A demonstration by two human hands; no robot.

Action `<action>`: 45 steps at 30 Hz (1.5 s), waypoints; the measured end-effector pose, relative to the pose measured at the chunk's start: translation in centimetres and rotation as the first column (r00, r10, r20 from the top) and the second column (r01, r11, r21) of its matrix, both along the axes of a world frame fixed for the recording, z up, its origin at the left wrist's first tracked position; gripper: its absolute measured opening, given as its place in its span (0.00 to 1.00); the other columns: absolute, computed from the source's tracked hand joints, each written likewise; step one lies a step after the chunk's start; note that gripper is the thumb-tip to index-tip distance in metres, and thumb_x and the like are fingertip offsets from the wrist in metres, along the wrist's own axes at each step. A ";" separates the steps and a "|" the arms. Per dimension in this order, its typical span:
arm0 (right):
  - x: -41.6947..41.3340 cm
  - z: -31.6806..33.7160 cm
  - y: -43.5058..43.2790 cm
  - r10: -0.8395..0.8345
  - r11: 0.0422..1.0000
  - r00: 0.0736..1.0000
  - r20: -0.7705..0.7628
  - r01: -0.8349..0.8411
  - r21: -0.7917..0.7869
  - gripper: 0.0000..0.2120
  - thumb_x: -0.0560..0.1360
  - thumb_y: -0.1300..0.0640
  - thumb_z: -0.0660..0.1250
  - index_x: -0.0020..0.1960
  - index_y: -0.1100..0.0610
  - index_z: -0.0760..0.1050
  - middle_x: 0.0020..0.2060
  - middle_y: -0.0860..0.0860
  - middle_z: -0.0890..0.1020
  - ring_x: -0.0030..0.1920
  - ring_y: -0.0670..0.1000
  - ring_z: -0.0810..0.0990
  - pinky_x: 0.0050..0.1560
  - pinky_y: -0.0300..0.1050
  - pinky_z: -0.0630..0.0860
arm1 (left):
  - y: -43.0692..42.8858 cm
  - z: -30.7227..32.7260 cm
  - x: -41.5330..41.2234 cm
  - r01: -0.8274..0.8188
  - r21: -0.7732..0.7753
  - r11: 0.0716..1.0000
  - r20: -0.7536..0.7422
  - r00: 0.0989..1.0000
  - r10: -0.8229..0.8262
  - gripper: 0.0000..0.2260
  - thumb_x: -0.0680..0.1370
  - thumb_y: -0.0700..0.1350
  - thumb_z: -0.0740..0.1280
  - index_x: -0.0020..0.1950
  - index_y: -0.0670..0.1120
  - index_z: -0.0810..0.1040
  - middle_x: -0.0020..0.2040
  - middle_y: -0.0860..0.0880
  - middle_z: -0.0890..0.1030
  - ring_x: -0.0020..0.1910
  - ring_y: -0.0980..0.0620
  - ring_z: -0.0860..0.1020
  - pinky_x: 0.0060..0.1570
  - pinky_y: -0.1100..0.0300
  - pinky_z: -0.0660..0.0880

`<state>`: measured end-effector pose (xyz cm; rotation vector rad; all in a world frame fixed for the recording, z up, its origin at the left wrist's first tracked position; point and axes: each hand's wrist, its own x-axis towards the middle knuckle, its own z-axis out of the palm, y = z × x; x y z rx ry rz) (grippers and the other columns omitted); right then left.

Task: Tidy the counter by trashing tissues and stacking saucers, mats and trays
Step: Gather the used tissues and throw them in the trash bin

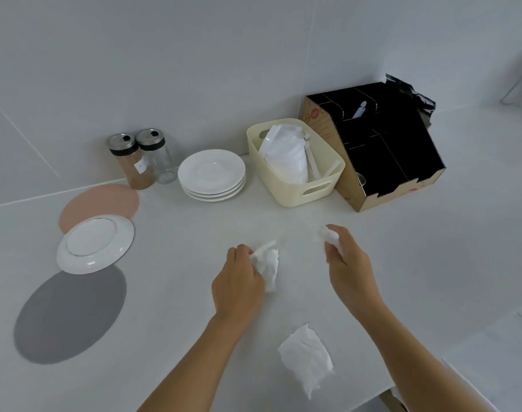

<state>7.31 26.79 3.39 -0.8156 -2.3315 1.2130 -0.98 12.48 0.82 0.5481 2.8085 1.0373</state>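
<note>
My left hand [239, 283] is closed around a crumpled white tissue [268, 264] just above the counter's middle. My right hand [347, 263] pinches a smaller tissue wad [328, 234] between its fingertips. A third crumpled tissue [307, 358] lies loose on the counter near the front edge, between my forearms. A stack of white saucers [212, 173] stands at the back. One upturned saucer [94, 245] rests at the left, overlapping a pink round mat [105, 200] and a grey round mat [71, 316].
Two lidded glass jars [142, 157] stand by the wall left of the saucer stack. A cream plastic basket [298, 188] with white items sits right of the stack, beside a black cardboard organizer box [381, 150]. The counter's front edge runs at bottom right.
</note>
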 end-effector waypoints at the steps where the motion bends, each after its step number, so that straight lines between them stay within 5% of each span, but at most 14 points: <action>1: 1.0 -0.4 0.1 -0.011 1.000 1.000 0.016 0.011 0.007 0.12 0.80 0.61 0.55 0.61 0.55 0.70 0.33 0.47 0.73 0.31 0.45 0.71 0.31 0.35 0.65 | 1.0 -0.1 0.0 0.012 -0.066 0.998 -0.036 0.999 -0.014 0.09 0.78 0.45 0.56 0.56 0.45 0.69 0.49 0.48 0.71 0.37 0.49 0.71 0.34 0.59 0.66; 4: 3.7 -1.7 0.3 -0.053 0.998 0.996 0.073 0.050 0.046 0.11 0.78 0.56 0.60 0.59 0.55 0.72 0.37 0.49 0.77 0.34 0.47 0.73 0.36 0.39 0.67 | 2.9 -1.4 0.0 0.094 -0.207 0.974 -0.050 0.993 -0.106 0.22 0.75 0.63 0.56 0.65 0.54 0.63 0.52 0.48 0.68 0.47 0.47 0.75 0.40 0.56 0.71; 8: 6.7 -3.0 0.4 -0.094 0.990 0.985 0.143 0.077 0.119 0.05 0.75 0.51 0.64 0.44 0.52 0.75 0.35 0.47 0.76 0.34 0.48 0.73 0.35 0.40 0.68 | 3.5 -3.9 -0.2 0.189 -0.393 0.900 -0.088 0.966 -0.241 0.25 0.73 0.66 0.56 0.65 0.55 0.65 0.60 0.46 0.66 0.53 0.45 0.73 0.43 0.53 0.73; 10: 7.6 -3.5 0.3 -0.131 0.981 0.984 0.123 0.110 0.161 0.15 0.75 0.52 0.66 0.32 0.49 0.65 0.26 0.44 0.68 0.28 0.46 0.67 0.30 0.39 0.63 | 3.4 -4.6 -0.3 0.220 -0.417 0.882 -0.182 0.930 -0.318 0.21 0.74 0.63 0.57 0.58 0.49 0.71 0.54 0.45 0.72 0.46 0.45 0.76 0.34 0.55 0.73; 12: 8.1 -3.7 -0.3 -0.151 0.974 0.981 0.124 0.126 0.190 0.22 0.74 0.53 0.68 0.28 0.50 0.59 0.23 0.45 0.62 0.25 0.46 0.62 0.28 0.40 0.59 | 3.1 -5.0 -0.4 0.270 -0.408 0.872 -0.269 0.877 -0.398 0.18 0.75 0.57 0.58 0.46 0.43 0.77 0.38 0.44 0.78 0.32 0.44 0.78 0.23 0.58 0.69; 16: 8.5 -4.5 -3.3 -0.120 0.924 0.979 0.166 0.049 0.380 0.21 0.72 0.45 0.65 0.27 0.56 0.64 0.25 0.45 0.62 0.23 0.50 0.62 0.24 0.36 0.56 | 1.7 -4.0 -0.5 0.278 -0.158 0.948 -0.327 0.891 -0.315 0.14 0.74 0.50 0.63 0.33 0.42 0.73 0.25 0.46 0.73 0.21 0.42 0.71 0.21 0.63 0.64; 19: 8.1 -5.5 -5.7 -0.104 0.886 0.974 0.200 0.000 0.464 0.18 0.73 0.48 0.62 0.30 0.60 0.73 0.32 0.48 0.70 0.25 0.50 0.66 0.21 0.37 0.58 | 0.3 -2.6 -0.4 0.213 0.030 0.977 -0.266 0.944 -0.197 0.18 0.77 0.48 0.63 0.30 0.46 0.62 0.24 0.50 0.65 0.23 0.46 0.65 0.24 0.64 0.58; 22: 7.6 -6.3 -7.5 -0.120 0.843 0.970 0.212 -0.014 0.538 0.05 0.69 0.57 0.67 0.38 0.57 0.79 0.42 0.51 0.80 0.32 0.52 0.79 0.24 0.39 0.68 | -1.4 -1.6 0.1 0.241 0.054 0.969 -0.233 0.947 -0.223 0.21 0.77 0.47 0.64 0.28 0.50 0.56 0.22 0.53 0.61 0.24 0.46 0.63 0.26 0.62 0.58; 26: 7.6 -7.6 -9.4 -0.108 0.754 0.963 0.247 -0.083 0.651 0.11 0.71 0.50 0.60 0.48 0.50 0.78 0.49 0.51 0.81 0.45 0.54 0.81 0.41 0.49 0.76 | -3.8 -1.3 0.5 0.291 0.027 0.956 -0.219 0.935 -0.279 0.22 0.77 0.48 0.62 0.28 0.50 0.54 0.22 0.53 0.59 0.24 0.47 0.60 0.25 0.61 0.57; 30: 7.5 -8.2 -10.5 -0.162 0.687 0.933 0.322 -0.128 0.715 0.24 0.67 0.32 0.55 0.44 0.50 0.77 0.40 0.50 0.80 0.37 0.54 0.77 0.35 0.48 0.72 | -5.2 -0.9 1.0 0.298 0.040 0.954 -0.198 0.938 -0.285 0.22 0.77 0.47 0.64 0.29 0.48 0.56 0.23 0.52 0.60 0.24 0.48 0.60 0.25 0.59 0.58; 36: 7.8 -8.9 -11.0 -0.129 0.621 0.949 0.289 -0.150 0.769 0.16 0.63 0.47 0.72 0.26 0.54 0.69 0.18 0.47 0.67 0.16 0.49 0.64 0.21 0.35 0.52 | -4.6 -0.2 3.1 0.377 0.080 0.923 -0.211 0.911 -0.354 0.22 0.77 0.47 0.64 0.29 0.48 0.56 0.23 0.52 0.60 0.24 0.50 0.59 0.25 0.60 0.58; 41: 10.7 -7.7 -8.0 -0.161 0.664 0.973 0.164 -0.016 0.748 0.17 0.66 0.50 0.68 0.24 0.57 0.66 0.20 0.47 0.56 0.18 0.48 0.53 0.20 0.34 0.52 | -2.5 1.4 5.9 0.506 0.117 0.854 -0.270 0.844 -0.463 0.19 0.74 0.51 0.61 0.28 0.52 0.55 0.21 0.53 0.59 0.22 0.52 0.59 0.24 0.62 0.58; 45: 14.4 -5.1 -3.8 -0.295 0.659 0.951 0.092 0.133 0.740 0.18 0.69 0.51 0.65 0.26 0.57 0.65 0.17 0.48 0.60 0.18 0.48 0.54 0.18 0.34 0.55 | 1.0 2.4 8.6 0.615 0.106 0.781 -0.321 0.765 -0.558 0.18 0.74 0.50 0.62 0.29 0.49 0.58 0.22 0.54 0.57 0.22 0.52 0.59 0.23 0.64 0.56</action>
